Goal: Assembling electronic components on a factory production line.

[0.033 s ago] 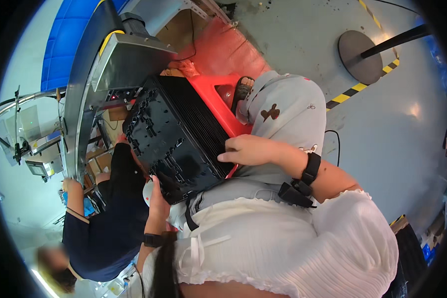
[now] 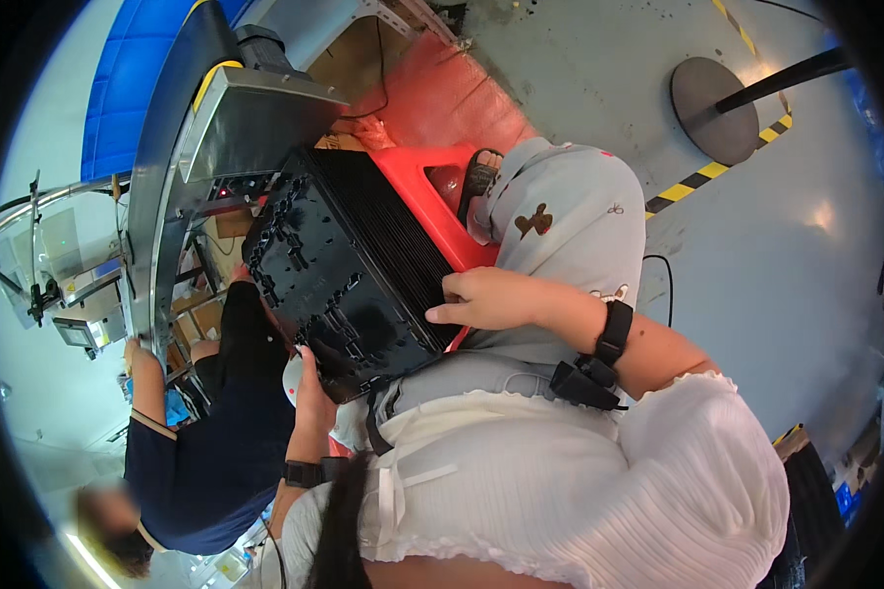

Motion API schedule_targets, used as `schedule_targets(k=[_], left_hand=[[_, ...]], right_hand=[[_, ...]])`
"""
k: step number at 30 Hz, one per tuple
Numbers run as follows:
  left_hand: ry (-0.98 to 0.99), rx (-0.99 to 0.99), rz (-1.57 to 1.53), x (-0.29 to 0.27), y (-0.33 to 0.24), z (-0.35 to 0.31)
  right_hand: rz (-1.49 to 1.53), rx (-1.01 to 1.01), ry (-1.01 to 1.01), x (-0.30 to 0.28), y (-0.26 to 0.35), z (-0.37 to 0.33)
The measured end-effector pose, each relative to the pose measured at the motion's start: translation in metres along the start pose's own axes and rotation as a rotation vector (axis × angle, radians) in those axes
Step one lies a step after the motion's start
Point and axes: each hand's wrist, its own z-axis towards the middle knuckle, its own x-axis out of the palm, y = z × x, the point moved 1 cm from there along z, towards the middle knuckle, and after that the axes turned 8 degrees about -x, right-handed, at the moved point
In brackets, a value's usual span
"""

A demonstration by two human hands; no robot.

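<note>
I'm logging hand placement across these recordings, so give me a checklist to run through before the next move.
1. Left hand at the black layered stack: ok, thumb at its edge.
2. Right hand at the stack's ridged side: ok.
3. Left hand's hold from beneath: cannot tell, fingers hidden.
4. Support under the stack: cannot tell, underside hidden.
5. Co-worker clear of the stack: cannot tell.

Bright light fills the scene. Right of the right grip (image 2: 486, 295), glare whitens part of the floor (image 2: 821, 214); highlights dot the glossy black stack (image 2: 319, 285) at the left grip (image 2: 312, 401). Below-left of that grip, a white strip (image 2: 90, 560) glows and a person's head (image 2: 116, 510) is blurred. Up-left, fisheye distortion curves the metal beam (image 2: 150, 265); outer edges go black.
</note>
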Motion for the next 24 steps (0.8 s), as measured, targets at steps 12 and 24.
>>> schedule_targets(k=[12,24], left_hand=[[-0.052,0.033,0.047,0.007,0.003,-0.014],[0.174,0.065,-0.018,-0.007,0.032,-0.001]], right_hand=[[-0.421,-0.184,-0.280,0.028,0.046,-0.013],[-0.559,0.144,-0.123,-0.015,0.054,-0.013]])
